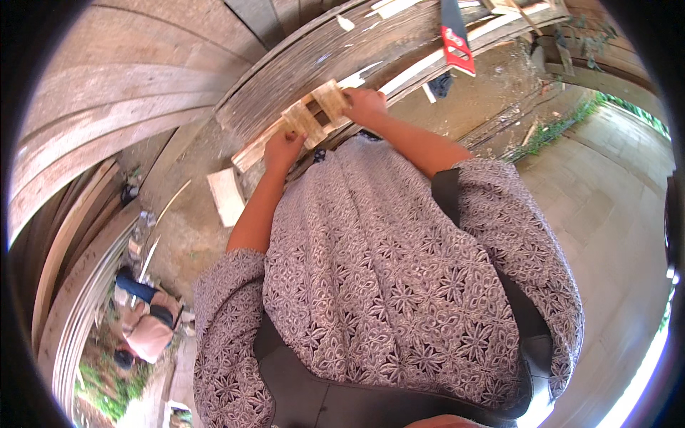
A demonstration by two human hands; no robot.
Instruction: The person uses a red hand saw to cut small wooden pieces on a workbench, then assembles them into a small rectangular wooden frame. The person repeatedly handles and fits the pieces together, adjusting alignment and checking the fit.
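A small slatted frame of pale wood (306,122) lies at the near edge of the weathered plank bench (264,100), with a dark gap between its crosspieces. My left hand (285,148) is closed at its left part, fingers curled on a slat. My right hand (364,105) grips the crosspiece at the right end, its fingertips partly hidden. A pale wood strip (258,146) extends down and left from the frame, past my left hand; whether it is joined to the frame, I cannot tell.
A handsaw (457,50) with a red handle lies across the bench at the upper right, near wood scraps (389,8). Below left of the bench is a loose board piece (226,196) on the ground. Stacked planks (93,285) line the left. Another person (148,329) is at lower left.
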